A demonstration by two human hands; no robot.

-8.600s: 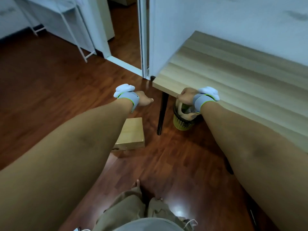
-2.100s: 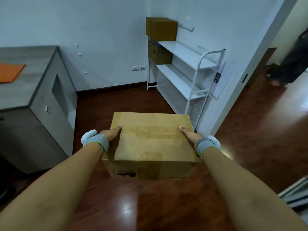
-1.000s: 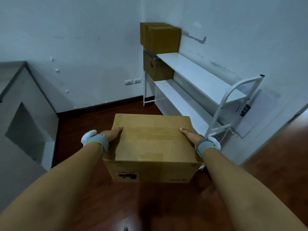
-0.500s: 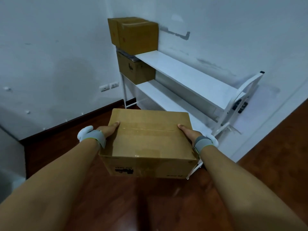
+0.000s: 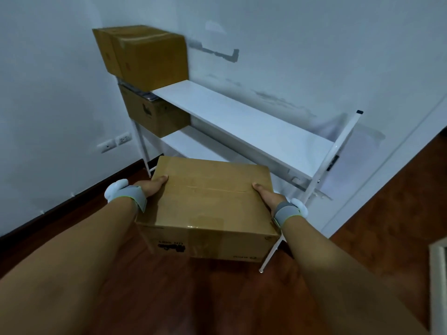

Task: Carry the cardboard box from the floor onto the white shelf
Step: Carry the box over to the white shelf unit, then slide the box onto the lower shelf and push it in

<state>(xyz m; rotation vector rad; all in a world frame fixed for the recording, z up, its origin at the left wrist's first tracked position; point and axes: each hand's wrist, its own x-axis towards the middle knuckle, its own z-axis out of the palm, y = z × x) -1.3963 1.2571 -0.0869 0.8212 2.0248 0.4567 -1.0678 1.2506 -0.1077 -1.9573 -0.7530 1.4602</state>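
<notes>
While my left hand (image 5: 148,188) and right hand (image 5: 267,198) clamp the cardboard box (image 5: 208,206), it hangs above the floor (image 5: 193,298). I see the white shelf (image 5: 242,122) at one o'clock.

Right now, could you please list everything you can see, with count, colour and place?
carried box: 1, brown, held in front of the shelf
shelf: 1, white, two tiers, against the wall
stored boxes: 2, brown, one per tier at the far end
wall sockets: 2, white, low on the wall
floor: dark red-brown wood
left hand: on the box's left edge
right hand: on the box's right edge
</notes>
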